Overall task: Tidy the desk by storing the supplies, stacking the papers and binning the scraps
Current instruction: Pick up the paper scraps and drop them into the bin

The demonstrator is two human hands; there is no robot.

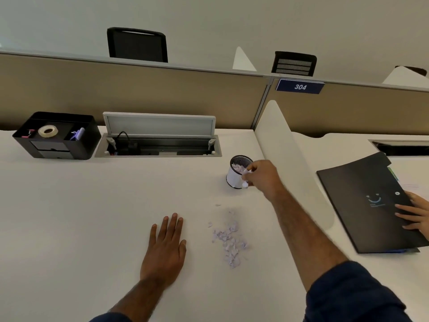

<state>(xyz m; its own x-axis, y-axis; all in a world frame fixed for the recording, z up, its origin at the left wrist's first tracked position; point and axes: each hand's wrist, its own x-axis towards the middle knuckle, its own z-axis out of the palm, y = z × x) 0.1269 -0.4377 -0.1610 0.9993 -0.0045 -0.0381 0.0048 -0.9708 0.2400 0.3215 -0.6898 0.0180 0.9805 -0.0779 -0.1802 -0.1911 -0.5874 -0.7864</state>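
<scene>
A small mesh cup (pixel 235 176) with a white sleeve stands on the white desk (pixel 92 217), and pale paper scraps fill its top. My right hand (pixel 262 177) is at the cup's right rim, its fingers pinching a few scraps (pixel 245 180). A loose pile of pale lilac paper scraps (pixel 228 238) lies on the desk nearer to me. My left hand (pixel 166 247) rests flat on the desk, fingers straight, left of that pile.
A black organiser (pixel 88 135) holding a tape roll (pixel 48 131) and clips sits at the back left. An open cable tray (pixel 160 145) lies behind. A white divider (pixel 287 154) stands on the right; beyond it another person's hand (pixel 415 214) rests on a black folder (pixel 366 201).
</scene>
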